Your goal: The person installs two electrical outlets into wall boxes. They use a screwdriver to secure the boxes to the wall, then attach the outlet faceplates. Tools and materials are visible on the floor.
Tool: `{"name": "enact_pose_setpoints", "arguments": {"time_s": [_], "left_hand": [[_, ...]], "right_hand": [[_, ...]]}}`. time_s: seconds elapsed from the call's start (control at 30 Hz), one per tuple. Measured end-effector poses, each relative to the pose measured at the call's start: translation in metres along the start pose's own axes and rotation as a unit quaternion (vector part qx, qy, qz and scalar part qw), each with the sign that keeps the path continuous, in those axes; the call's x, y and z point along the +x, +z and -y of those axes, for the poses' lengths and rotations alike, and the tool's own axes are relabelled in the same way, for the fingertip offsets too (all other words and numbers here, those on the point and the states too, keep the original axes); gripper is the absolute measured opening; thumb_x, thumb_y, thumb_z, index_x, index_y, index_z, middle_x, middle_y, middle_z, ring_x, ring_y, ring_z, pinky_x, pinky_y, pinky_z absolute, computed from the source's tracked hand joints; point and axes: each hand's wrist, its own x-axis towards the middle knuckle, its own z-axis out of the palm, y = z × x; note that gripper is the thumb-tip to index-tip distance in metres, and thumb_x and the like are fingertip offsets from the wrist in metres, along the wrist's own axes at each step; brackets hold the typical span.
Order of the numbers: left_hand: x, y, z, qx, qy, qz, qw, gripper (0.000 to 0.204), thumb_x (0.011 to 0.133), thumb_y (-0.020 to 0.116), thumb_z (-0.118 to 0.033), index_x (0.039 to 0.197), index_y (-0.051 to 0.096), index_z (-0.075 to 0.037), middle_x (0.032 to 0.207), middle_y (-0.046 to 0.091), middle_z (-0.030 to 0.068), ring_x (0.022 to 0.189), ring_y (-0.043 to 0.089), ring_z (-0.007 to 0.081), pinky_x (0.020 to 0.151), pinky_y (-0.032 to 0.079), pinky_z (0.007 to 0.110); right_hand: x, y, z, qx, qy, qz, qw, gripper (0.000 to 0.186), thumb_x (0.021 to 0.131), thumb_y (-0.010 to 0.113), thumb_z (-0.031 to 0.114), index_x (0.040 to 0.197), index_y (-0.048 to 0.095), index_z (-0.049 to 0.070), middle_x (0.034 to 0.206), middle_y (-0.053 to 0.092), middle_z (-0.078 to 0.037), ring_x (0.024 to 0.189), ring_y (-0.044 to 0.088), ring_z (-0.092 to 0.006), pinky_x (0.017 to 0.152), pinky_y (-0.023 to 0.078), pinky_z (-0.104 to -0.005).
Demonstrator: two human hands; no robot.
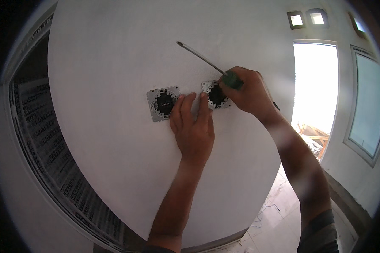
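Note:
Two wall socket inserts with metal mounting frames are set side by side in a white wall (126, 55). My left hand (194, 133) lies against the wall between them with fingers stretched out. Its fingertips touch the edge of the left socket (163, 104) and the near edge of the right socket (216, 95). In my right hand (250, 92) is a screwdriver (203, 58) with a green handle, its long metal shaft pointing up and left, away from the sockets. The right fingers rest at the right socket's upper right side and partly cover it.
At the left is a dark door or window opening (50, 139) covered with printed sheeting. A bright doorway (314, 88) and a framed window (367, 101) stand at the right. A thin blue cable (261, 215) lies on the tiled floor (278, 223) below.

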Motion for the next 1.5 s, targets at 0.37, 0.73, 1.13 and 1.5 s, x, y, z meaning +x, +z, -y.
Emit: {"name": "enact_pose_setpoints", "arguments": {"time_s": [0.37, 0.73, 1.13, 1.5], "left_hand": [[0.001, -0.002, -0.003, -0.014, -0.01, -0.006, 1.0, 0.044, 0.096, 0.07, -0.019, 0.138, 0.064, -0.01, 0.141, 0.049, 0.0132, 0.14, 0.039, 0.0337, 0.115, 0.03, 0.054], [0.0, 0.0, 0.0, -0.006, -0.011, -0.02, 1.0, 0.047, 0.094, 0.073, -0.019, 0.139, 0.063, -0.012, 0.142, 0.051, 0.0113, 0.139, 0.041, 0.032, 0.114, 0.033, 0.051], [0.005, -0.005, 0.001, 0.003, 0.02, -0.014, 1.0, 0.046, 0.092, 0.074, -0.019, 0.135, 0.063, -0.01, 0.14, 0.053, 0.0103, 0.134, 0.044, 0.0303, 0.11, 0.034, 0.051], [0.044, -0.028, 0.012, -0.115, 0.068, 0.109, 0.985, 0.056, 0.087, 0.08, -0.013, 0.137, 0.056, -0.002, 0.13, 0.056, 0.018, 0.121, 0.055, 0.0359, 0.103, 0.047, 0.047]], "right_hand": [[0.007, -0.001, -0.001, -0.044, -0.102, 0.023, 0.994, 0.023, 0.072, 0.078, 0.001, 0.094, 0.07, 0.0, 0.093, 0.068, -0.015, 0.085, 0.07, -0.0349, 0.076, 0.056, -0.0445], [0.015, 0.0, 0.016, -0.149, -0.117, 0.068, 0.98, 0.02, 0.075, 0.079, 0.006, 0.092, 0.07, 0.002, 0.093, 0.066, -0.013, 0.088, 0.068, -0.0321, 0.076, 0.056, -0.0436], [0.005, -0.046, 0.041, -0.171, 0.139, 0.087, 0.972, 0.037, 0.095, 0.072, 0.039, 0.088, 0.068, 0.003, 0.07, 0.063, -0.012, 0.063, 0.061, -0.024, 0.067, 0.051, -0.0385], [-0.07, -0.145, 0.072, -0.159, 0.163, 0.201, 0.953, 0.041, 0.088, 0.071, 0.01, 0.125, 0.053, 0.006, 0.096, 0.07, -0.018, 0.084, 0.072, -0.0291, 0.077, 0.057, -0.0397]]}}
